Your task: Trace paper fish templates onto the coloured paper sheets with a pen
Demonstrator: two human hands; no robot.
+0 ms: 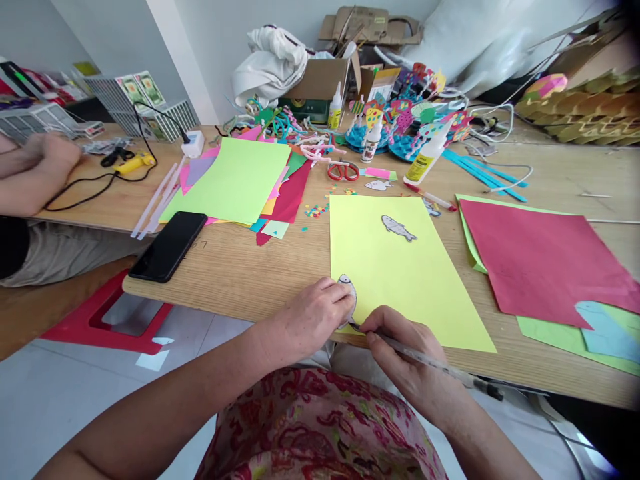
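Our right hand (407,350) grasps a pen (435,363) in its fingers, tip at the tail of a fish cutout (345,281) on the yellow sheet (415,280), near-left corner; our left hand (317,319) lays unclenched fingers over the cutout.

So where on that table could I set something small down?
A broad patch of bare wood lies between the black phone and the yellow sheet, beyond the left hand. A narrower strip separates the yellow sheet from the red sheet and its green underlayer. The back is crowded: bottles, decorated blue pieces, a cardboard box.
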